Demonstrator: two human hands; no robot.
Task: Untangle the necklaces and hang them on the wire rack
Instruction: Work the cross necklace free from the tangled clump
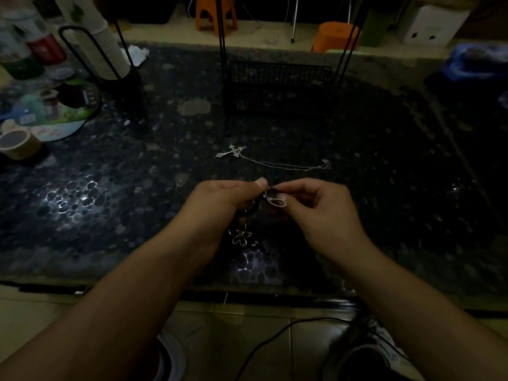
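Dark cord necklace (248, 213) with flower pendant (241, 236), pinched between left hand (220, 199) and right hand (319, 207).

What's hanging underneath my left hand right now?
Under the left hand a dark cord drops to a flower-shaped pendant above the table. The hand covers the cord's upper part, so how it is tangled cannot be seen.

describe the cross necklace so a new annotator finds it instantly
Start at the black wire rack at the back of the dark table. Come toward the hands; the cross necklace lies flat between, its chain trailing right. It is untouched, unlike the flower-pendant necklace the hands hold.
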